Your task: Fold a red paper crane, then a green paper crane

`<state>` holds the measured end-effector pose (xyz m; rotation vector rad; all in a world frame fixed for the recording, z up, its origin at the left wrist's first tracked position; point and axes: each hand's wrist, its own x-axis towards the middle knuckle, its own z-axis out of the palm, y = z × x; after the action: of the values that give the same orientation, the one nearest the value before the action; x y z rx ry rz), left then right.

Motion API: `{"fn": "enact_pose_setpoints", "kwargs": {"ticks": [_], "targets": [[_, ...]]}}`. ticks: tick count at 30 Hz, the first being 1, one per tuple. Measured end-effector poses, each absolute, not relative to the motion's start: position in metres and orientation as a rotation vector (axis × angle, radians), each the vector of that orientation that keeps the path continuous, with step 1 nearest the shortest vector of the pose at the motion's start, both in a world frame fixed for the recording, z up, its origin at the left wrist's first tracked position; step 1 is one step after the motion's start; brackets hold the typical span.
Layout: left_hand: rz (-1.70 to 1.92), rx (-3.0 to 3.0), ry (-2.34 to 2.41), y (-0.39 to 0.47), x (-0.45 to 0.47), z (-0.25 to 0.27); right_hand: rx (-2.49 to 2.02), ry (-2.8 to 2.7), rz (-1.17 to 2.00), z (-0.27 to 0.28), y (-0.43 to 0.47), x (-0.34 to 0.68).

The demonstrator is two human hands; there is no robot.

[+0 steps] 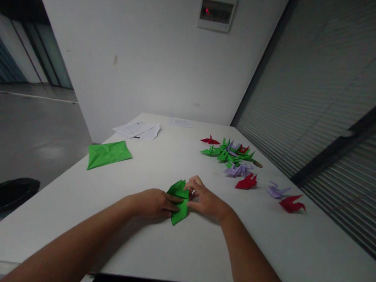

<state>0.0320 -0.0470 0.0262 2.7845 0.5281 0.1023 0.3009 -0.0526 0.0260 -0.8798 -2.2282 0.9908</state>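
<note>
A partly folded piece of green origami paper [181,211] lies on the white table between my hands, with a crease across its middle and a raised upper flap. Across its left side, my left hand [154,202] rests with the fingers stretched out and slightly apart, pressing it against the tabletop. At the right edge of the paper, my right hand [206,198] has curled fingers and thumb pinching the flap. The exact grip is partly hidden behind the fingers.
Green, purple and red paper cranes [234,153] are heaped at the right. Nearer me lie a purple crane [277,190] and a red crane [292,203]. To the left are a green sheet [109,155], printed papers [137,129] and a black-lined bin [11,195] beside the table [152,251].
</note>
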Motion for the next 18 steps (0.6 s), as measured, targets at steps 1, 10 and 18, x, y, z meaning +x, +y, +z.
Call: {"fn": "enact_pose_setpoints", "kwargs": {"ticks": [1,10,18], "targets": [[0.108,2.782,0.517,-0.047,0.032,0.026,-0.884,-2.256,0.984,0.027,-0.053,0.301],[0.143,2.778,0.428,-0.043,0.035,0.027,-0.917,-2.529,1.086,0.034,-0.049,0.315],[0.196,2.739,0.391,-0.038,0.032,0.019,-1.040,-2.601,0.786,0.030,-0.050,0.312]]}}
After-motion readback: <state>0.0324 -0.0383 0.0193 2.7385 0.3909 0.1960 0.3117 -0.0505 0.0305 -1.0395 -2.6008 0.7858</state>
